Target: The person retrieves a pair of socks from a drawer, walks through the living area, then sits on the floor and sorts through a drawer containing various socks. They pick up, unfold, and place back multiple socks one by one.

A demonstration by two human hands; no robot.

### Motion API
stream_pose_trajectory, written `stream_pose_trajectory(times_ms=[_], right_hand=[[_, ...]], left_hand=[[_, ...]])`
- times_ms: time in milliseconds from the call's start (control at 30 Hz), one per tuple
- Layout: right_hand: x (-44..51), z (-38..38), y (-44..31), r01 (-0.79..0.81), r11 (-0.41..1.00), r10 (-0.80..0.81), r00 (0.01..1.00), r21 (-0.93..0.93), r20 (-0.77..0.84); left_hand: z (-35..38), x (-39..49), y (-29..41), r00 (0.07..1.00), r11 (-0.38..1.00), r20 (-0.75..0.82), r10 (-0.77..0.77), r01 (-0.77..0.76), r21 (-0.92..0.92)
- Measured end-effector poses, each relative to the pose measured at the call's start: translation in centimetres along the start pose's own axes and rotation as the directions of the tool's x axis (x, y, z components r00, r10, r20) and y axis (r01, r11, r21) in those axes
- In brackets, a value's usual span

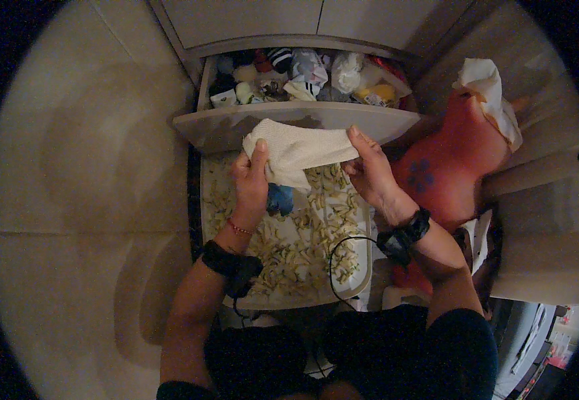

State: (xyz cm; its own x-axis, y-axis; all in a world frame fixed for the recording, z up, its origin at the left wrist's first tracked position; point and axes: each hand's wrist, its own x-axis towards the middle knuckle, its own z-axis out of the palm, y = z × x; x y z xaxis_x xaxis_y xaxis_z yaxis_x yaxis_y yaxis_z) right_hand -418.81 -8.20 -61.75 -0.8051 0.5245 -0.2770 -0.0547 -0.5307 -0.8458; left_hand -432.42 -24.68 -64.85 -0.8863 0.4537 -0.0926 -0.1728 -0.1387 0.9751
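Observation:
A cream knitted sock (304, 145) is stretched sideways between my two hands, in front of the open drawer. My left hand (253, 175) pinches one end, thumb on top. My right hand (372, 170) grips the other end between thumb and fingers. Below the sock, beside my left hand, a rolled blue cloth bundle (280, 200) lies over a large white tray (364, 272). Pale, curved pieces (289, 255) are scattered over the tray; what they are I cannot tell.
The pulled-out drawer (294, 122) holds rolled socks (244, 92), a white plastic bag (347, 72) and a yellow packet (377, 95). A red bag or cover (439, 165) with a blue flower stands at right. A wall (84, 175) runs along the left. A black cable (330, 270) hangs from my right wrist device.

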Motion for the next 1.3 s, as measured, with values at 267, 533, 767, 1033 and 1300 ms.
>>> stream_pose_trajectory(times_ms=[267,533,767,1033,1300], right_hand=[[1.7,-2.3,0.3,-0.092,0.977,0.048,0.974,0.191,0.22],[-1.5,0.9,2.4,-0.374,0.914,0.403,0.809,-0.154,0.427],[-0.1,0.1,2.1,-0.144,0.972,0.178,0.967,-0.186,0.181],[1.0,-1.4,-0.8,-0.083,0.979,0.066,0.993,0.186,0.095],[1.1,-2.3,-2.0,-0.005,0.936,-0.015,0.998,0.353,0.054]], left_hand=[[-0.3,-0.9,1.8,0.97,0.958,0.243,0.016,0.055,-0.282],[0.2,-1.1,1.2,0.949,0.929,0.286,-0.129,0.217,-0.3],[0.1,-1.2,1.4,0.952,0.916,0.26,-0.165,0.245,-0.317],[-0.3,-0.8,0.5,0.971,0.967,0.202,-0.125,0.165,-0.196],[-0.5,-0.7,0.5,0.993,0.974,0.026,-0.116,0.119,-0.192]])
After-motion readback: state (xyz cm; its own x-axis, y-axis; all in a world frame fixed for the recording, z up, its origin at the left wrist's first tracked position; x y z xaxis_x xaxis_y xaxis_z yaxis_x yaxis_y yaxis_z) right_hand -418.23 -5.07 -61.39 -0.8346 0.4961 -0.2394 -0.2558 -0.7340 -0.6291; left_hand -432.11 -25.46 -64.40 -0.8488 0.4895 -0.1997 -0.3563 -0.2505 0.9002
